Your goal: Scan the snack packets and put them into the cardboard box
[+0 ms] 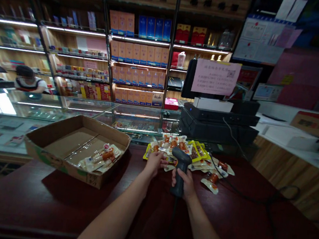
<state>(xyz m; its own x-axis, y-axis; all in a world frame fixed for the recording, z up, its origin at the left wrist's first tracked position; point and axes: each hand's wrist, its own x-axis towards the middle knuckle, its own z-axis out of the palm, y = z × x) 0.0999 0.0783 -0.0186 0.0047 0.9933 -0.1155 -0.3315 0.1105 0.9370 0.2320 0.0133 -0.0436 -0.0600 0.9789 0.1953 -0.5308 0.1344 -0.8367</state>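
Observation:
My right hand (186,181) is wrapped around the grip of a dark barcode scanner (182,161), held upright with its head over the near side of a heap of packets. My left hand (155,163) is at the left front of this heap, fingers bent and closed on the edge of a snack packet (170,168), mostly hidden by the hand and scanner. The heap (174,142) holds several clear and yellow packets with reddish-brown food inside. One loose packet (211,181) lies to its right. More packets (103,159) lie in a shallow cardboard box (92,181) on the left.
A dark red table (133,226) carries everything. Behind it run a glass display counter (90,106) and lit shelves of boxed goods. A monitor with a pink notice (215,78) stands back right. Black cable (240,193) crosses the table's right side. A person (31,81) leans behind the counter, far left.

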